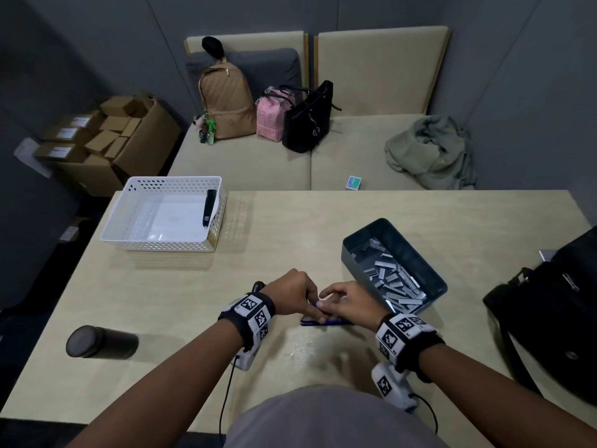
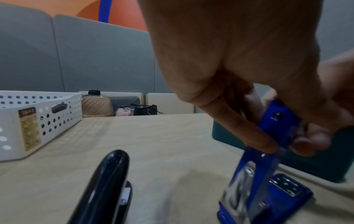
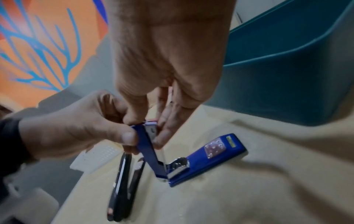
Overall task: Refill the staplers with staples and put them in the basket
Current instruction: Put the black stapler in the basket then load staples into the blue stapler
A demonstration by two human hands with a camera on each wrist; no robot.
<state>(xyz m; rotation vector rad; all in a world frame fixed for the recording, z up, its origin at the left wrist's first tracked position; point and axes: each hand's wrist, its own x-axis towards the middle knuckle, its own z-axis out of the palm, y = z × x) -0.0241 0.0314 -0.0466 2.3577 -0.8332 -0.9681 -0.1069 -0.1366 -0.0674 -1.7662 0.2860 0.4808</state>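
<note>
A blue stapler (image 1: 326, 321) lies hinged open on the table in front of me, its base (image 3: 206, 159) flat and its top arm (image 2: 268, 174) raised. My left hand (image 1: 300, 294) grips the raised arm from the left, thumb on its side. My right hand (image 3: 151, 125) pinches the tip of that arm; whether it also holds staples is hidden. A black stapler (image 3: 122, 181) lies shut just left of the blue one. Another black stapler (image 1: 208, 208) rests in the white basket (image 1: 161, 245) at the far left. Staple strips (image 1: 391, 279) fill a dark bin (image 1: 420, 257) on the right.
A dark cylindrical bottle (image 1: 101, 341) lies on its side near the table's left edge. A black bag (image 1: 549, 305) sits at the right edge. Beyond the table stand a sofa with several bags (image 1: 226, 101) and cardboard boxes (image 1: 106, 134).
</note>
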